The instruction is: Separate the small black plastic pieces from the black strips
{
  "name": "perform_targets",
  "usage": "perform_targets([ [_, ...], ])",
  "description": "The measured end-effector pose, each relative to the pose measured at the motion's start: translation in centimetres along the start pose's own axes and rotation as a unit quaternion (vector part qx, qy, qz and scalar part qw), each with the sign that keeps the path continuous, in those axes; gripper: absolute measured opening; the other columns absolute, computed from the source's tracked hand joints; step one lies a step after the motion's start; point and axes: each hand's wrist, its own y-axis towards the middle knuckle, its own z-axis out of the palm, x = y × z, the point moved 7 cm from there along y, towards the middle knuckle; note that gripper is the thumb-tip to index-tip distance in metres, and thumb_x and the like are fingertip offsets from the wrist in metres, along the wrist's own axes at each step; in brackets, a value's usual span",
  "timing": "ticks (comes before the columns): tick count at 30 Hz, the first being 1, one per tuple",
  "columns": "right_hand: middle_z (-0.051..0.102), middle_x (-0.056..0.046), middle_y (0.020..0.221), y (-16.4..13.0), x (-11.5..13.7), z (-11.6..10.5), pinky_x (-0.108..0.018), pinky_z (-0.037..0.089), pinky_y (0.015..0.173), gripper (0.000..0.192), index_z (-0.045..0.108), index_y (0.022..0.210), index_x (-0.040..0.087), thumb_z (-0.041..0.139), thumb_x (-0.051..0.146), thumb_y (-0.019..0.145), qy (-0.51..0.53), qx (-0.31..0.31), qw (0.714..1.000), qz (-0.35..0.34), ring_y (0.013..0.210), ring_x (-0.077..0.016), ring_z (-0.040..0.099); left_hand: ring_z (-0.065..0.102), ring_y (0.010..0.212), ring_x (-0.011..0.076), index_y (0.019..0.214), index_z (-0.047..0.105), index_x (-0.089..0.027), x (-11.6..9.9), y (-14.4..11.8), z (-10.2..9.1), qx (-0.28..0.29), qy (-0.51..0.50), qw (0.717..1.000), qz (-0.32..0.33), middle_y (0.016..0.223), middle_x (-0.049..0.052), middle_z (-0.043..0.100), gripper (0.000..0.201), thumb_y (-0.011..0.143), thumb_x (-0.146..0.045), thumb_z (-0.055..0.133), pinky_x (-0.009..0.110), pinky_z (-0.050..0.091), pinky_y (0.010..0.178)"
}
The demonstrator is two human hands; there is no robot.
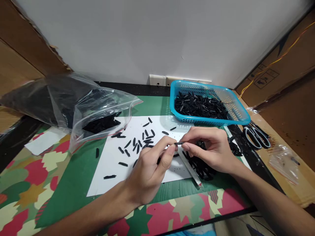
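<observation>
- Head view: my left hand [147, 170] and right hand [209, 149] both pinch one small black piece [178, 143] between fingertips.
- White sheet [118, 170] below, scattered pieces.
- Blue basket [236, 111] just behind.

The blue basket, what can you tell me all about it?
The blue basket is a shallow, rectangular tray that looks like plastic, with slotted walls and a smooth rim. It sits upright at the back right of the table, its near edge overlapping the white paper. A heap of small black pieces fills its left part. Neither hand touches it.
</observation>
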Motion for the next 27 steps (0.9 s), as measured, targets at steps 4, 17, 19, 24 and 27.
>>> perform_targets([
  [4, 0.073, -0.002, 0.082, 0.0, -0.1, -0.1, -0.027, 0.050, 0.065, 0.003, 0.079, 0.097, 0.019, 0.077, 0.021, 0.095, -0.015, 0.000, 1.000, 0.000, 0.070, -0.0137, 0.064, 0.036, 0.053, 0.0096, 0.108, 0.059, -0.024, -0.1, 0.1, 0.1, 0.012, -0.002, 1.000, -0.005, 0.062, -0.009, 0.037, 0.028, 0.114, -0.041, 0.037, 0.025, 0.030, 0.054],
  [17, 0.075, -0.004, 0.084, 0.1, 0.4, -0.2, -0.028, 0.051, 0.067, 0.005, 0.081, 0.098, 0.018, 0.079, 0.021, 0.094, -0.054, -0.011, 0.998, -0.024, 0.075, -0.0158, 0.067, 0.034, 0.052, 0.0096, 0.105, 0.061, -0.022, -0.3, 0.3, -0.1, -0.014, -0.022, 1.000, -0.013, 0.061, -0.009, 0.036, 0.030, 0.113, -0.041, 0.039, 0.025, 0.029, 0.053],
  [19, 0.073, -0.003, 0.082, 0.1, 0.3, 0.0, -0.028, 0.050, 0.065, 0.006, 0.080, 0.098, 0.018, 0.079, 0.022, 0.093, -0.040, -0.011, 0.999, -0.008, 0.073, -0.0153, 0.065, 0.034, 0.052, 0.0092, 0.104, 0.061, -0.022, -0.3, 0.3, -0.1, -0.008, -0.019, 1.000, -0.016, 0.062, -0.009, 0.036, 0.029, 0.113, -0.040, 0.039, 0.024, 0.029, 0.053],
  [24, 0.068, 0.000, 0.074, 0.3, -0.5, 0.8, -0.026, 0.046, 0.060, 0.014, 0.076, 0.083, 0.017, 0.079, 0.025, 0.094, 0.020, -0.010, 0.997, 0.070, 0.066, -0.0121, 0.059, 0.035, 0.052, 0.0084, 0.100, 0.060, -0.021, -0.6, 0.4, 0.3, 0.015, 0.011, 1.000, -0.008, 0.062, -0.009, 0.037, 0.030, 0.113, -0.038, 0.039, 0.023, 0.028, 0.051],
  [27, 0.066, 0.002, 0.069, 0.4, -1.6, 0.9, -0.024, 0.045, 0.055, 0.017, 0.076, 0.082, 0.017, 0.078, 0.029, 0.094, 0.103, -0.013, 0.987, 0.123, 0.058, -0.0103, 0.058, 0.033, 0.051, 0.0085, 0.098, 0.061, -0.021, -0.6, 0.5, 0.1, -0.003, -0.006, 1.000, -0.023, 0.060, -0.009, 0.035, 0.030, 0.112, -0.039, 0.041, 0.023, 0.028, 0.050],
])
